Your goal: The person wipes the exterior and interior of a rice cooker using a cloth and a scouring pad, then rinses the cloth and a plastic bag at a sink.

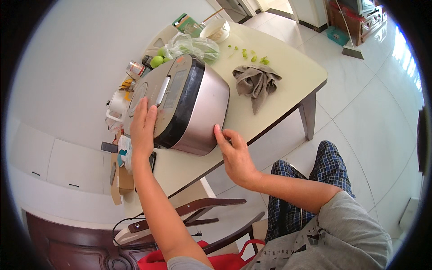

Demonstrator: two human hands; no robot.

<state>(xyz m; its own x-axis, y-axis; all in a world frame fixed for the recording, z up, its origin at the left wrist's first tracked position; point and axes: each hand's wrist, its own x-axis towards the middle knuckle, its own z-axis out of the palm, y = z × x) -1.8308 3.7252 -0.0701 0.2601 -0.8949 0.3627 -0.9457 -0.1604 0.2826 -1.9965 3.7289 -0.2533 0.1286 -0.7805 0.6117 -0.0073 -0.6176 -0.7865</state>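
Note:
A rice cooker (202, 111) with a rose-coloured metallic body and a black band stands tilted in view on the table (287, 74). My left hand (143, 126) lies flat on its lid, beside the silver lid handle (163, 91) and the control panel (175, 89). At the lower edge of the body, my right hand (234, 153) has its fingers bent, thumb and fingertips close to the cooker. Whether something small sits between those fingers cannot be told. A crumpled grey-brown cloth (257, 82) rests on the tabletop beyond the cooker.
Green scraps (253, 58) lie past the cloth. Behind the cooker are a plastic bag (194, 47), a white bowl (216, 31), green fruit (157, 61) and a white kettle-like vessel (118, 103). Chairs (209, 202) stand close by; a broom (352, 51) is on the floor.

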